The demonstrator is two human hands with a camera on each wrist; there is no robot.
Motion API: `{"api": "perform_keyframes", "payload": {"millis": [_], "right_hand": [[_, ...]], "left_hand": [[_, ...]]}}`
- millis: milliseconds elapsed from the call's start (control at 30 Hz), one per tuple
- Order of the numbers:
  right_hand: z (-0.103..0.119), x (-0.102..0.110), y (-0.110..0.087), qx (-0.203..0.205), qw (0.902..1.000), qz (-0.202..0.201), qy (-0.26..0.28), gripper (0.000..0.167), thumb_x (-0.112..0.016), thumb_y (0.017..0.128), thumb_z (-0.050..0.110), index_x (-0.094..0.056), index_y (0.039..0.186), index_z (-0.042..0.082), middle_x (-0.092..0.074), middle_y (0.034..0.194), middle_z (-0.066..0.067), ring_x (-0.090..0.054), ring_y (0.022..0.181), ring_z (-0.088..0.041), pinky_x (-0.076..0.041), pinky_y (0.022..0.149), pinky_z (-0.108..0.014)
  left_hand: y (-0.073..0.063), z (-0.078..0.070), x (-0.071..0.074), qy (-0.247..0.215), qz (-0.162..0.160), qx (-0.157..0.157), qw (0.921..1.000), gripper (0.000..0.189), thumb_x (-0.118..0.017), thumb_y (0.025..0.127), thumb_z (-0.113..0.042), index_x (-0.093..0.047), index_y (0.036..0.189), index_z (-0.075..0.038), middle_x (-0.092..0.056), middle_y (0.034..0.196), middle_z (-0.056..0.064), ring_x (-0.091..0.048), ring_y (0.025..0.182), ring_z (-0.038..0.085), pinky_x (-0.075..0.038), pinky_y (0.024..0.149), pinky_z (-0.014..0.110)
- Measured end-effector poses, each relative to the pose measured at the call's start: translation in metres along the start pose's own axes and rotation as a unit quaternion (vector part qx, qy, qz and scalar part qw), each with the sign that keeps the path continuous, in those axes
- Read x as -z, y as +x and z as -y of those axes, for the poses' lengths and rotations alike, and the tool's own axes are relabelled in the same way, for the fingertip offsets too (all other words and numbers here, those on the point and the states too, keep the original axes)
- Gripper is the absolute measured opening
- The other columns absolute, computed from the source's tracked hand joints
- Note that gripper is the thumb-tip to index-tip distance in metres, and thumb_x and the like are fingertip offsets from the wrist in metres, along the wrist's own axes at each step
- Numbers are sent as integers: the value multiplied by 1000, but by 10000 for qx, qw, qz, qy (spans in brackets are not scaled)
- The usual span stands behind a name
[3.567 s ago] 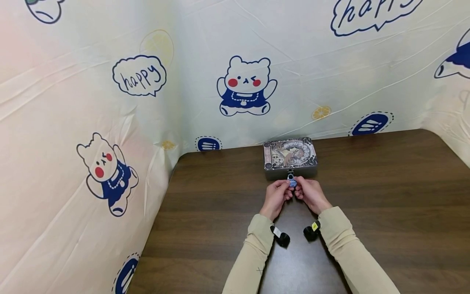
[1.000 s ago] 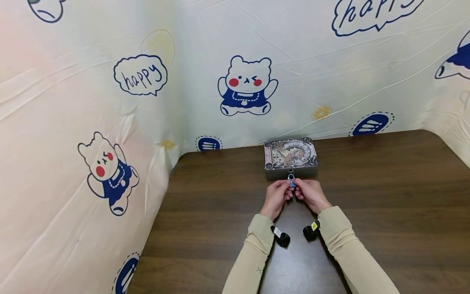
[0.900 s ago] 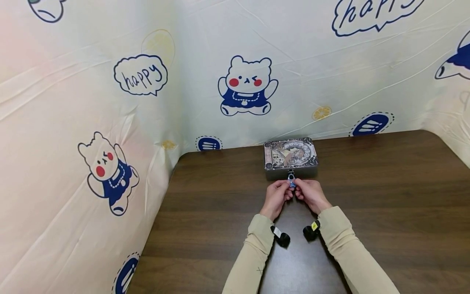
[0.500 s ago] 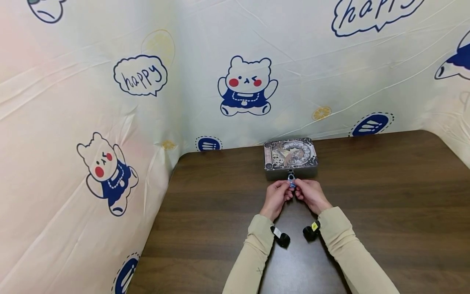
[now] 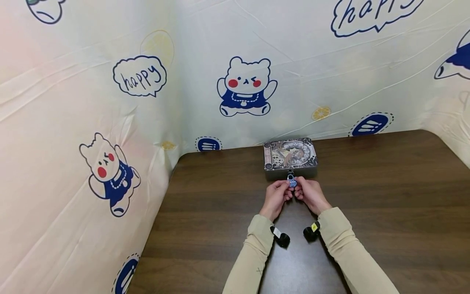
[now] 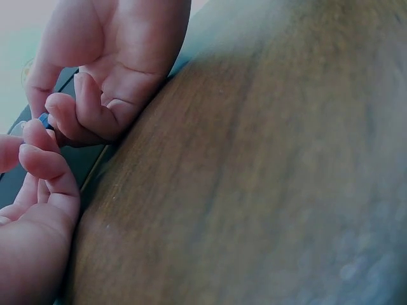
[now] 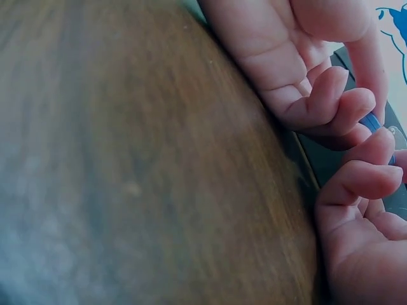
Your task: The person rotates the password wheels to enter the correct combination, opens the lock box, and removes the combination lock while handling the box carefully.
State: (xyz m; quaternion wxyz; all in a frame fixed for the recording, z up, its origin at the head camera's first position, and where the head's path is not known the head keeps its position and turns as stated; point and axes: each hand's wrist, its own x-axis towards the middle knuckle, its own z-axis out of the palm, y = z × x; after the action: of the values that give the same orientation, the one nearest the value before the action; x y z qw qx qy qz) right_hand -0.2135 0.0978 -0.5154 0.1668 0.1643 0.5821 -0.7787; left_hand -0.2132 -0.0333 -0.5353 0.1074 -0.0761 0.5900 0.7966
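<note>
A small blue padlock (image 5: 292, 183) hangs at the front clasp of a decorated box (image 5: 290, 154), whose lid is down. My left hand (image 5: 274, 197) pinches the padlock's left side between thumb and fingers. From the other side my right hand (image 5: 311, 193) pinches its right edge, with the remaining fingers curled below. Between the fingertips, slivers of blue padlock show in the left wrist view (image 6: 44, 119) and in the right wrist view (image 7: 371, 121). Most of the padlock is hidden by fingers there, and I cannot tell whether its shackle is locked.
The box stands on a brown wooden table (image 5: 213, 212) near its back edge. A pale cloth (image 5: 183, 81) printed with cartoon bears rises behind and to the left. Small black wrist cameras (image 5: 282, 239) sit at both cuffs.
My right thumb has shifted from the padlock's front toward its right edge, so more of the blue face shows. The box and left hand stay in place.
</note>
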Motion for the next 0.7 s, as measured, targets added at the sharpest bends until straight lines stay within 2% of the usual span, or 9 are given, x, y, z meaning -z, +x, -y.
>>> {"api": "perform_keyframes", "payload": {"millis": [700], "right_hand": [[-1,-1,0,78,9997,5,-215,25,-53,95,25,-56,75,10,-53,62,5,-51,50,-5,-42,46,-15]], "left_hand": [[1,1,0,-57,-6,-61,10000,15,-58,94,-9,-62,102,3,-62,68,-2,-53,53,5,-43,49,15]]}}
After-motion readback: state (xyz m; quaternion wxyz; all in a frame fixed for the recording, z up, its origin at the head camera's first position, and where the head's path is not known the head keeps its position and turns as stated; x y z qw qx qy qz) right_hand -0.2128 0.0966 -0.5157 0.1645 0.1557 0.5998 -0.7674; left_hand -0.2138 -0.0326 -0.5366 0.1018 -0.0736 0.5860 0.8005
